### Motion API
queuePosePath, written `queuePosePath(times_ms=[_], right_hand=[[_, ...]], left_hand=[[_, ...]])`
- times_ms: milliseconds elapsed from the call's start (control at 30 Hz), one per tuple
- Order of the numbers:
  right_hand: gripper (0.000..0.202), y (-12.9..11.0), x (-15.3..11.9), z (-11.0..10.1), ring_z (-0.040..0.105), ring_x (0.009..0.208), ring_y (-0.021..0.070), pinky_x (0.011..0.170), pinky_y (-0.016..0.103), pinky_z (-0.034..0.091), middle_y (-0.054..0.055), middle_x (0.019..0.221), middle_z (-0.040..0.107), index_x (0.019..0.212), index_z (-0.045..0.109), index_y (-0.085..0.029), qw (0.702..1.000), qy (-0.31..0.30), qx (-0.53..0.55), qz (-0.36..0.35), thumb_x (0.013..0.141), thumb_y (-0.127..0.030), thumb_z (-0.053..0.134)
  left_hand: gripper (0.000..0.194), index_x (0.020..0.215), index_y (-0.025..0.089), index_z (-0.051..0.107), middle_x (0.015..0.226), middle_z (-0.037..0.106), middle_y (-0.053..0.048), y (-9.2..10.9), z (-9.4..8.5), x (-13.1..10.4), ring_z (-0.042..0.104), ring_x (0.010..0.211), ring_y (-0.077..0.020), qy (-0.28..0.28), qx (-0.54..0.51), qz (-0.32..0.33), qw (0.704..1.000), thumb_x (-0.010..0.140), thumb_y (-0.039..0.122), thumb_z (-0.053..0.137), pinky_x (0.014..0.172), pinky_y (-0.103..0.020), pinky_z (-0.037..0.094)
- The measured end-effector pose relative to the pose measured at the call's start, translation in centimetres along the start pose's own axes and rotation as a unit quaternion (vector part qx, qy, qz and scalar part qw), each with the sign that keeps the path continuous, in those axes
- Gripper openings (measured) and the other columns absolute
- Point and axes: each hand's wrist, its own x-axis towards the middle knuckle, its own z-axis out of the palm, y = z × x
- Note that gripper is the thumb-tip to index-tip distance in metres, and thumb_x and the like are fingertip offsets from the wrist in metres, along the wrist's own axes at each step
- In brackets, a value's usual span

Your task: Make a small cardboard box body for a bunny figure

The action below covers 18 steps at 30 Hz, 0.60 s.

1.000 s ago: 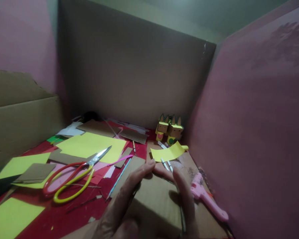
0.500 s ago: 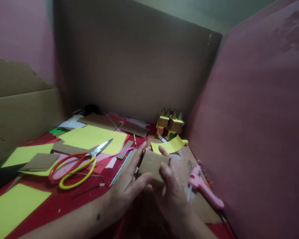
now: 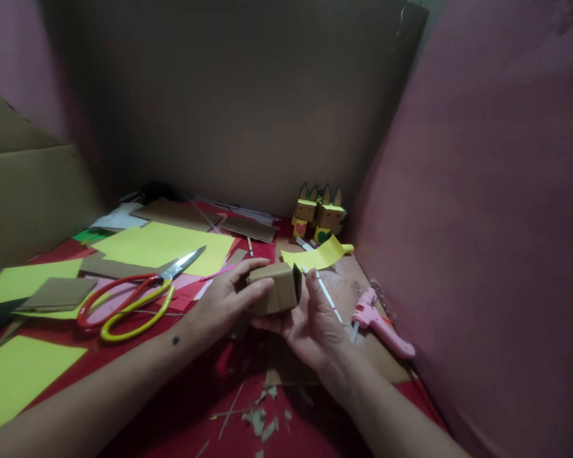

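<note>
A small brown cardboard box (image 3: 277, 289) is held between my two hands above the red table. My left hand (image 3: 229, 294) grips it from the left, with the thumb along its near top edge. My right hand (image 3: 310, 331) supports it from below and the right, fingers under it and thumb up beside its dark right end. Beyond the box lies a curled yellow paper strip (image 3: 315, 256). A white pen-like stick (image 3: 328, 296) rests just past my right hand. To the right is a pink glue gun (image 3: 381, 324).
Scissors with red and yellow handles (image 3: 138, 296) lie at left among yellow paper sheets (image 3: 165, 245) and cardboard pieces (image 3: 60, 294). Two cardboard figures with pointed ears (image 3: 332, 219) stand at the back. Cardboard scraps (image 3: 258, 420) litter the near red surface (image 3: 172, 401). Walls enclose the back and right.
The box has turned in my hands, and its dark right end now shows. My right hand has shifted lower, under it. The camera view has tilted down and to the right.
</note>
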Motion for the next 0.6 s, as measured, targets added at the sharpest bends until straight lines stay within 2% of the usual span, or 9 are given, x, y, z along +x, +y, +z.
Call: queuePosePath(times_ms=[67,167,300,500,600], right_hand=[[0.060,0.1,0.0,-0.2,0.073,0.085,0.0219,0.071,0.038,0.064,0.006,0.102,0.078,0.119,0.063,-0.020,0.999,-0.034,-0.020,-0.009,0.072,-0.049,0.084],[0.047,0.3,0.2,-0.5,0.072,0.085,0.0197,0.080,0.041,0.064,0.003,0.103,0.077,0.120,0.061,-0.023,0.999,-0.030,-0.034,-0.023,0.079,-0.039,0.080],[0.043,0.5,0.3,-0.6,0.072,0.089,0.0203,0.086,0.044,0.062,0.004,0.103,0.076,0.118,0.063,-0.022,0.998,-0.019,-0.048,-0.046,0.082,-0.040,0.078],[0.049,0.8,0.4,-0.6,0.073,0.095,0.0235,0.086,0.046,0.062,0.005,0.101,0.077,0.121,0.062,-0.021,0.996,-0.017,-0.073,-0.049,0.079,-0.040,0.079],[0.051,0.8,0.3,-0.5,0.072,0.099,0.0243,0.087,0.047,0.061,0.006,0.105,0.077,0.123,0.061,-0.022,0.996,-0.015,-0.072,-0.042,0.078,-0.040,0.080]], left_hand=[[0.053,0.119,0.020,0.066,0.114,0.072,-0.008,-0.2,0.0,0.2,0.066,0.105,-0.0292,0.011,-0.028,-0.014,0.999,0.084,0.061,0.063,0.087,-0.038,0.054],[0.051,0.117,0.020,0.066,0.116,0.071,-0.007,-0.3,0.0,0.1,0.064,0.108,-0.0277,0.015,-0.043,-0.021,0.999,0.085,0.060,0.063,0.092,-0.036,0.052],[0.050,0.115,0.021,0.067,0.114,0.071,-0.007,0.4,0.2,-0.2,0.064,0.107,-0.0286,0.030,-0.045,-0.028,0.998,0.084,0.060,0.062,0.090,-0.037,0.052],[0.036,0.092,0.022,0.070,0.096,0.075,-0.006,1.5,-0.2,-0.1,0.069,0.094,-0.0286,0.044,-0.033,-0.015,0.998,0.083,0.055,0.058,0.079,-0.038,0.058],[0.034,0.088,0.023,0.072,0.091,0.076,-0.006,1.6,-0.4,0.0,0.070,0.090,-0.0287,0.049,-0.019,0.005,0.999,0.082,0.053,0.057,0.076,-0.039,0.059]])
